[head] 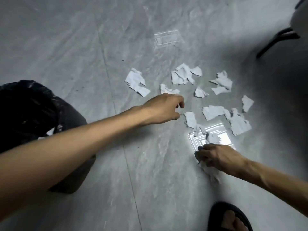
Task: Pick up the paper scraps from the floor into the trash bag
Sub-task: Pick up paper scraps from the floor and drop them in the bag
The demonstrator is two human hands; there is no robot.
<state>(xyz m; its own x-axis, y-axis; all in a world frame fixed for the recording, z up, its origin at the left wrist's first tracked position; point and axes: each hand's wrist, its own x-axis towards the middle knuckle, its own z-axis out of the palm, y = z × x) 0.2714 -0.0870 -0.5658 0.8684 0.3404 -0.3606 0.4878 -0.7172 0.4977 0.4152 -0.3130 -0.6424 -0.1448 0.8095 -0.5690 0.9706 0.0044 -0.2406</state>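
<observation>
Several torn white paper scraps [185, 75] lie scattered on the grey tiled floor [83, 47], right of centre. My left hand [164, 108] reaches out over them, fingers curled and pinched close to a small scrap [190, 119]; I see nothing held in it. My right hand [216, 158] is low at the right, closed on a bunch of crumpled scraps [210, 172] that stick out below and above the fingers. The black trash bag [25, 110] stands open at the left edge, behind my left forearm.
A dark chair leg [276, 42] and a pale seat stand at the top right. My foot in a black sandal [230, 217] is at the bottom right. A bright light reflection [225, 137] glares on the floor between the scraps and my right hand.
</observation>
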